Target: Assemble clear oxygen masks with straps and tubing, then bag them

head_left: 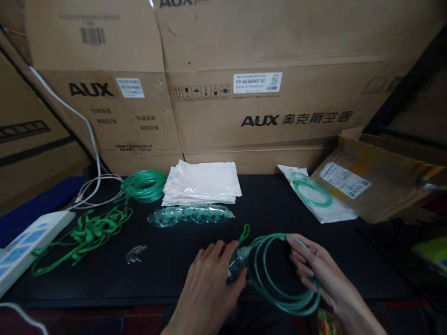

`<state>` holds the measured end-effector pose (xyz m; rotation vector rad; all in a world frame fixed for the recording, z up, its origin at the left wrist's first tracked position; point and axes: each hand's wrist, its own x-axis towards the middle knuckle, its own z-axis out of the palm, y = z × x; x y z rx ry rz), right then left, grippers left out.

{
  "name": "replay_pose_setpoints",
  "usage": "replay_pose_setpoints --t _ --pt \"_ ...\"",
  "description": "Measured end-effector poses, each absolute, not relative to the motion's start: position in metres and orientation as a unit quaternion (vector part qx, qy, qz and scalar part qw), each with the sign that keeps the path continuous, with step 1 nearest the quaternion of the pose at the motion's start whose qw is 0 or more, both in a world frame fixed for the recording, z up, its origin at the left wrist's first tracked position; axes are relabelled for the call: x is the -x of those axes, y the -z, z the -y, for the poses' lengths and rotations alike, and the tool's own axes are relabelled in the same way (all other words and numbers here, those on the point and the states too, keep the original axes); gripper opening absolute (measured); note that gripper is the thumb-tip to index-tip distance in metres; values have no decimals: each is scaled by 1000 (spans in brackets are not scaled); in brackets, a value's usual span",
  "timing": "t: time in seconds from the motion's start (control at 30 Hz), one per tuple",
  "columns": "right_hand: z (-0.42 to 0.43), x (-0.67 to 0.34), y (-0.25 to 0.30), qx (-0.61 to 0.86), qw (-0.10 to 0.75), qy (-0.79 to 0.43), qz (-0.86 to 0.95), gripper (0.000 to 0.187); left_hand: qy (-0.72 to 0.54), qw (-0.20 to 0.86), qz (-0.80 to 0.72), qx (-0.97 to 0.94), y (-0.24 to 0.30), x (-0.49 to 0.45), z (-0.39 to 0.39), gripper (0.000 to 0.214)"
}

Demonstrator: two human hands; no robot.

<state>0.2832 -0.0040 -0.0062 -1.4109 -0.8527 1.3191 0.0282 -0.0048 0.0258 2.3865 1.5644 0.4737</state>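
At the table's front edge, my left hand [209, 277] is closed around a clear green oxygen mask [238, 263], mostly hidden behind the fingers. A green elastic strap [245, 232] sticks up beyond it. Coiled green tubing [261, 265] hangs in loops to the right of the mask. My right hand [314, 263] grips the far side of those loops with bent fingers. Behind my hands, a nested row of clear green masks [192, 215] lies in front of a stack of white pouches [204, 181].
Left lie coiled green tubing [145, 185], tangled green straps [94, 235], small clear curved pieces [135, 254] and a white power strip [30, 242]. Back right, a white pouch with tubing [337, 213] touches an open carton [377, 181]. Large AUX cartons [296, 102] wall off the back.
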Motion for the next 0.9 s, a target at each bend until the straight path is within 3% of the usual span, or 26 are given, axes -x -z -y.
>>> replay_pose_setpoints --t 0.2,0.37,0.57,0.9 --pt "-13 -271 19 666 502 -234 500 44 -199 159 -546 -798 -25 -27 -1 31" --pt "-12 -258 24 545 425 7 723 44 -200 147 -550 -798 -27 -28 -7 27" --pt "-32 -239 15 430 331 -85 836 31 -230 141 -533 -802 -29 -28 -13 23" --pt "-41 -234 19 388 349 -127 844 18 -210 197 -519 -805 -35 -22 -17 14"
